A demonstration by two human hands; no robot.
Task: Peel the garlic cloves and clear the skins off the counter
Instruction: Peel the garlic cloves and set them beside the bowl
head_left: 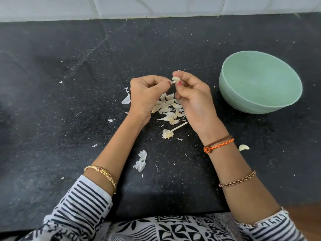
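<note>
Two hands, one clove above a speckled tabletop

Black speckled stone tabletop (52, 84) meets pale wall tiles (156, 6) along the frame's top. At centre, left hand (147, 92) and right hand (192, 94) fingers pinch a garlic clove (175, 79) above papery skins (169, 108). Smooth round green bowl (260, 84) sits right.

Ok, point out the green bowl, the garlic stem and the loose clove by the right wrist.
green bowl (293, 101): head view, on its outer wall at the right.
garlic stem (179, 126): head view, on the middle of the stalk.
loose clove (243, 147): head view, on its middle.
</note>
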